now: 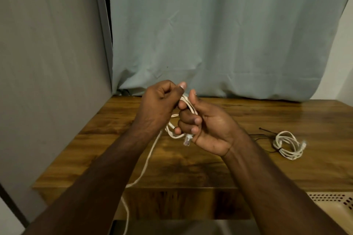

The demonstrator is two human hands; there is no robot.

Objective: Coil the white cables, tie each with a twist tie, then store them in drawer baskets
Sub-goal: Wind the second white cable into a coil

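A white cable is held up above the wooden table. My right hand grips a few loops of it, and a clear plug hangs just below the fingers. My left hand pinches the cable beside the loops, close against the right hand. The loose end runs down past the table's front edge and out of view. A second white cable lies coiled on the table at the right, bound with a black twist tie. Thin black twist ties lie next to it.
A perforated beige drawer basket shows at the lower right, below the table's edge. A pale blue curtain hangs behind the table, and a grey panel stands at the left.
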